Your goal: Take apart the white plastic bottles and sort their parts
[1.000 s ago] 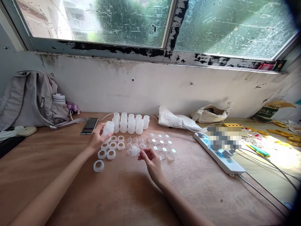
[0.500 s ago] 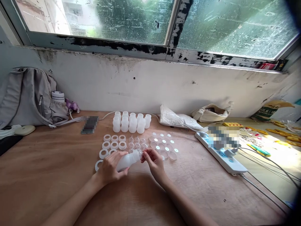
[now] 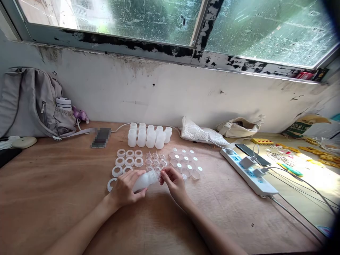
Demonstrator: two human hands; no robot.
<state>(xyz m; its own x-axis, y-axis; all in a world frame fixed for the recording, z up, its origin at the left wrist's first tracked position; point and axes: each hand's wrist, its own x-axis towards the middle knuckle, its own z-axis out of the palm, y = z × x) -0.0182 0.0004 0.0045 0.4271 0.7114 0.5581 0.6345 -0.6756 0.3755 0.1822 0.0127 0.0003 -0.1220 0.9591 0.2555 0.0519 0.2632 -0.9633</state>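
My left hand (image 3: 129,187) is wrapped round a frosted white baby bottle (image 3: 145,180), tilted with its threaded neck up to the right. At its mouth, the fingertips of my right hand (image 3: 172,182) pinch a small clear nipple (image 3: 158,170), partly hidden by the fingers. Just beyond my hands lie white screw rings (image 3: 129,161) in rows, several clear nipples (image 3: 156,156) and round clear caps (image 3: 190,165) with white dots. More frosted bottles (image 3: 150,137) stand upright in a group behind these parts.
A power strip (image 3: 249,173) with plugged-in chargers and cables lies at the right, with a phone (image 3: 252,154) beside it. A grey backpack (image 3: 26,102) stands at the left. White packaging (image 3: 202,134) and a cloth pouch (image 3: 239,128) rest along the wall.
The view has shifted slightly. Both hands keep their hold at the bottle's mouth, with hardly any visible movement.
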